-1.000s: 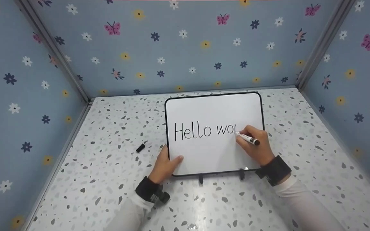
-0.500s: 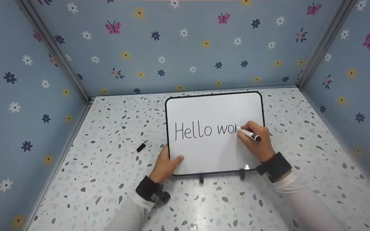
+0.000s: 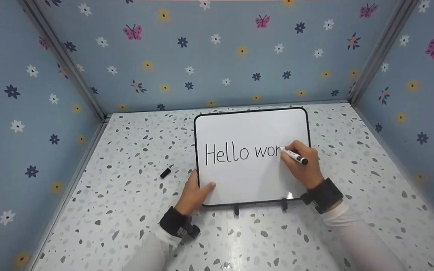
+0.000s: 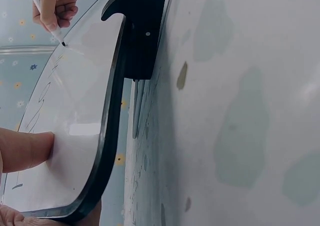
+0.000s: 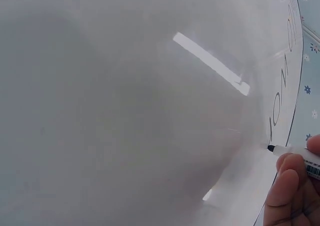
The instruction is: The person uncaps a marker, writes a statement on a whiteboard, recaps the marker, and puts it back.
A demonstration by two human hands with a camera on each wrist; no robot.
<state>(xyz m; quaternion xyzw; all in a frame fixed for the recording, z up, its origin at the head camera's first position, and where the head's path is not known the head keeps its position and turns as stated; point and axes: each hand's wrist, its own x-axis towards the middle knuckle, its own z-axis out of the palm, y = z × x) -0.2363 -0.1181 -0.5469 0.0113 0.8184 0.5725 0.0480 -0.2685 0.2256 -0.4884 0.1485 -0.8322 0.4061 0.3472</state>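
A whiteboard (image 3: 239,180) with a thin black frame bears the handwritten black words "Hello wor". My right hand (image 3: 304,163) pinches a white marker (image 3: 293,154) with a black end, its tip right by the last letter. In the right wrist view the black nib of the marker (image 5: 290,151) meets the board beside the writing. At the board's lower left corner, my left hand (image 3: 194,194) grips the edge, thumb on the white face and fingers behind. The left wrist view shows that thumb (image 4: 27,148) pressed flat on the surface.
A black marker cap (image 3: 165,173) lies on the speckled tabletop (image 3: 126,210) left of the board. Two black feet, one a stand foot (image 3: 236,209), stick out under the board's lower edge. Blue flowered panels (image 3: 217,56) enclose the table at the back and sides.
My right hand has moved slightly right and up with the marker, and the stroke after "wo" has become an "r". My left hand holds the board in the same place.
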